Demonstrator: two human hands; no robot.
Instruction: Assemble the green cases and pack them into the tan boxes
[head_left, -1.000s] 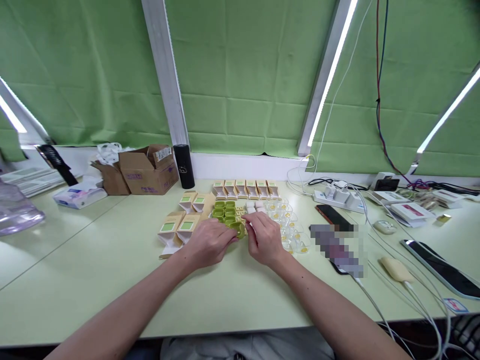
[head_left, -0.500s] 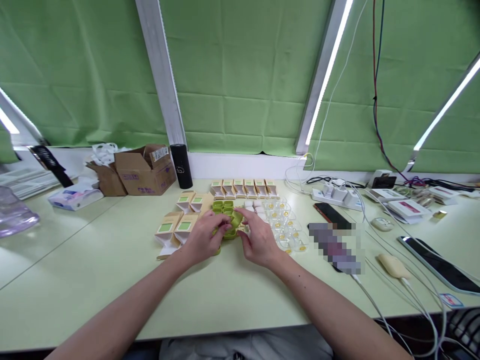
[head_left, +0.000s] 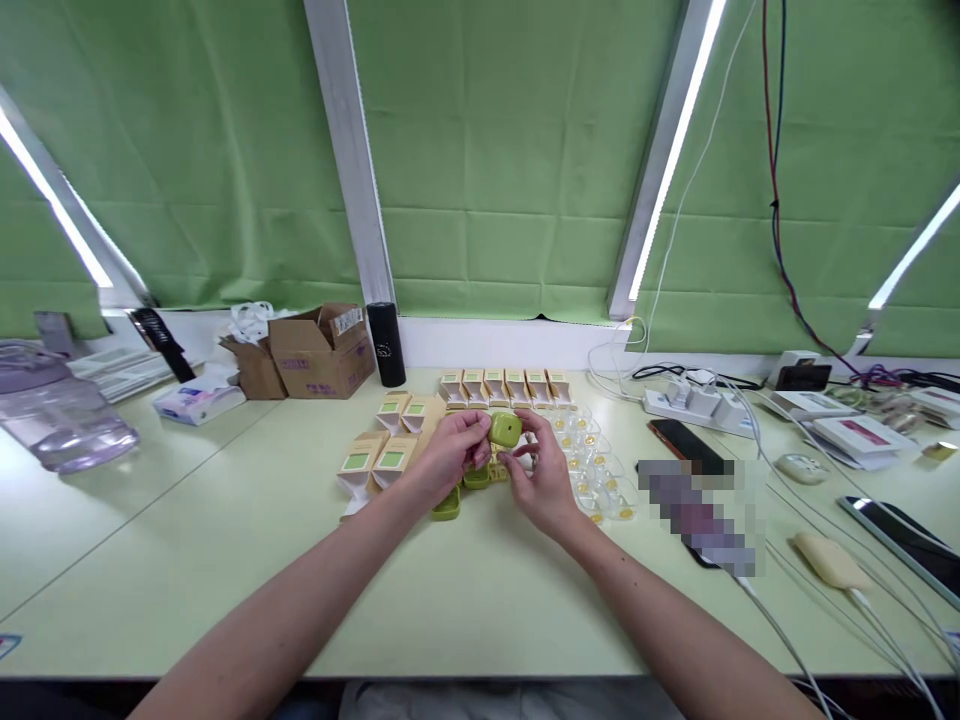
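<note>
A small green square case with rounded corners and a dark spot on its face (head_left: pixel 505 430) is held up between my two hands. My left hand (head_left: pixel 451 460) pinches its left edge between thumb and fingers. My right hand (head_left: pixel 546 478) has its fingers curled at the right edge, the thumb below. Under the hands lie more green square pieces (head_left: pixel 446 505), partly hidden. To the left stand open cardboard boxes with green labels (head_left: pixel 355 462). Right of my right hand sit several clear plastic pieces with yellow centres (head_left: pixel 598 480).
A row of small open boxes (head_left: pixel 506 388) stands behind the hands. Farther left are a brown carton (head_left: pixel 322 362), a black cylinder (head_left: pixel 385 345), a tissue pack (head_left: pixel 198 400) and a purple-tinted bottle (head_left: pixel 67 420). Phones (head_left: pixel 688 445), a power strip (head_left: pixel 697 410) and cables lie right.
My hands have lifted the green case from low among the other green pieces, and its face now shows. The view has shifted slightly, so the table's things appear farther right.
</note>
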